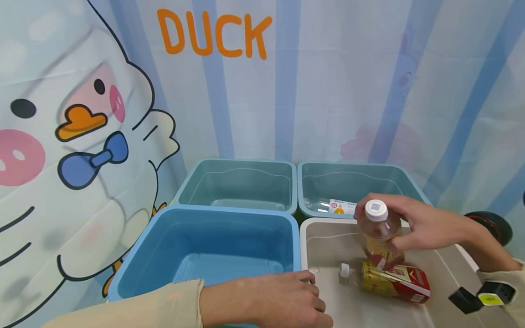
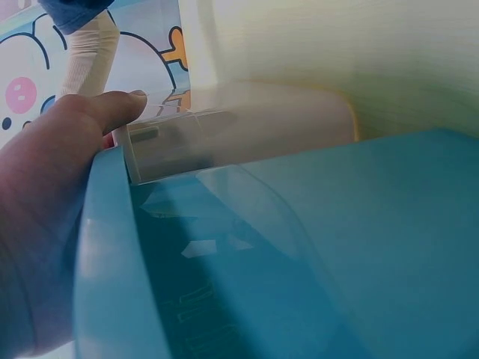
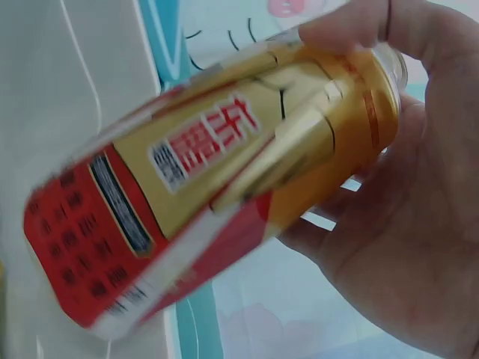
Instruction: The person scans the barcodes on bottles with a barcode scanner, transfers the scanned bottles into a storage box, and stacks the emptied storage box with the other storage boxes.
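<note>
Currently, my right hand (image 1: 426, 223) grips a white-capped bottle (image 1: 375, 243), cap up, over the beige bin (image 1: 328, 303). Second bottle (image 1: 375, 280) lies on the bin floor, cap leftward; contact between bottles: can't tell. Left hand (image 1: 279, 300), fingers loosely bent, beside blue bin (image 1: 229, 209).

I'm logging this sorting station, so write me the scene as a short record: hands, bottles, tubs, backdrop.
Right hand: grips a bottle above the beige tub
Held bottle: white cap upward, red and yellow label
Second bottle: on its side in the beige tub, white cap toward the blue tub
Left hand: by the edge between blue tub and beige tub
Rear tubs: two teal, left and right; the right holds a white-labelled item
Backdrop: striped, lettered DUCK
</note>
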Demonstrator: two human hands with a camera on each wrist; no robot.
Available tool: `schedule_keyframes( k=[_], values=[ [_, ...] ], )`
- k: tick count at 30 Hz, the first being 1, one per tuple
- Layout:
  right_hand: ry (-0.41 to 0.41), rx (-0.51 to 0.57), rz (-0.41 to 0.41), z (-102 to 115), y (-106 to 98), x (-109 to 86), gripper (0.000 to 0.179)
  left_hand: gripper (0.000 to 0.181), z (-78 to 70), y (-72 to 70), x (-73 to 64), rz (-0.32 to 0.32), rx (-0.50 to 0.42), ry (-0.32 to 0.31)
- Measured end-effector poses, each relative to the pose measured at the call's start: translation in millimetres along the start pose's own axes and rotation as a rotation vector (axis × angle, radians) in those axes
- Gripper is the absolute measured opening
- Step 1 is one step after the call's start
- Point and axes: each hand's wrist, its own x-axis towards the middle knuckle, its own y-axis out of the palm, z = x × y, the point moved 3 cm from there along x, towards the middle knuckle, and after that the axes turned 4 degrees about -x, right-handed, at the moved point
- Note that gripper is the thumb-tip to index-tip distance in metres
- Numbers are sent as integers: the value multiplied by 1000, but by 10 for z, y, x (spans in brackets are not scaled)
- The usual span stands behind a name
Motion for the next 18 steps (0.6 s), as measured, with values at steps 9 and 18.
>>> schedule_keyframes(
  k=[9,18],
  values=[
    [-11,269,-55,-61,-181,-190,70,38,-1,1,6,4,6,-3],
    [-92,317,-214,-196,-344,-426,64,38,-8,11,0,-5,11,-4]
  ],
)
